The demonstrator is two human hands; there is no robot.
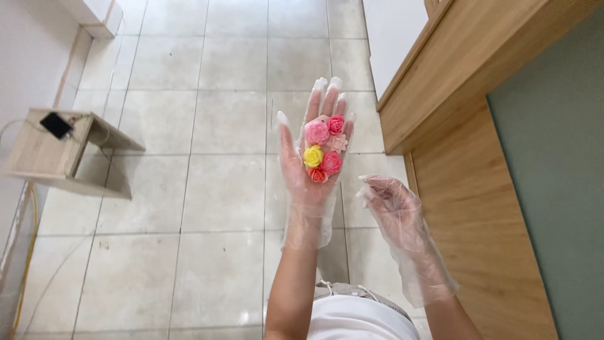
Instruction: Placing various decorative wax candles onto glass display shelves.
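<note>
Pale floor tiles (207, 126) below, wooden furniture (465, 145) off to the right of the hands.

Small rose shapes lying in a bunch on the left hand (313, 165): pink rose (316, 132) near the fingers, deeper pink rose (336, 124) just beside it, pale peach flower (338, 143) under that, yellow rose (313, 156) in the middle of the palm, red-pink rose (331, 162) touching the yellow one, little orange rose (318, 175) lowest, toward the wrist. Left hand in a thin clear glove, spread flat, palm up, fingers straight, carrying all six. Right hand (391, 200), gloved too, just to the right and lower, fingers loosely curled, holding nothing, not touching the flowers. Far to the left, a small wooden box shelf (44, 151) with a dark little thing (56, 124) on top.
</note>
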